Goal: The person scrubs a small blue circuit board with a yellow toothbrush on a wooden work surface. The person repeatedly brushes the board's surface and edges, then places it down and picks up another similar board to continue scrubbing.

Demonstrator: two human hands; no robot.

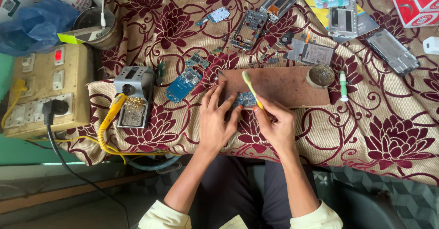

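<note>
Pressing down with the left hand [216,119], fingers spread and tips pinning the left end of a small blue board [245,100] against the near edge of a brown wooden block [283,86]. Pinching a yellow-green brush [252,88] in the right hand [276,124], thumb and forefingers closed around the handle, bristle end pointing up and to the left, crossing over the board. Lying straight ahead of both hands, the board, long axis running left to right, between the two sets of fingertips; left hand touching it, right hand just beside its right end and reaching it only through the brush. Running across the block from lower right to upper left, the brush handle, tilted well off the board's own axis. Sitting at the block's far right end, a small round tin [321,75] with dark paste, and just beyond it a white and green pen-like tool [343,86]. Lying left of the block, near the left hand's fingertips, a larger blue board [183,84]. Standing further left, a grey soldering stand [133,96] with brass wool and a yellow coiled cord, beside a beige switch box [45,89]. Scattered well beyond the block on the flowered cloth [393,133] covering the counter, phone frames [392,51] and loose parts. Whether the bristles are actually touching the board: hard to tell from this view.
</note>
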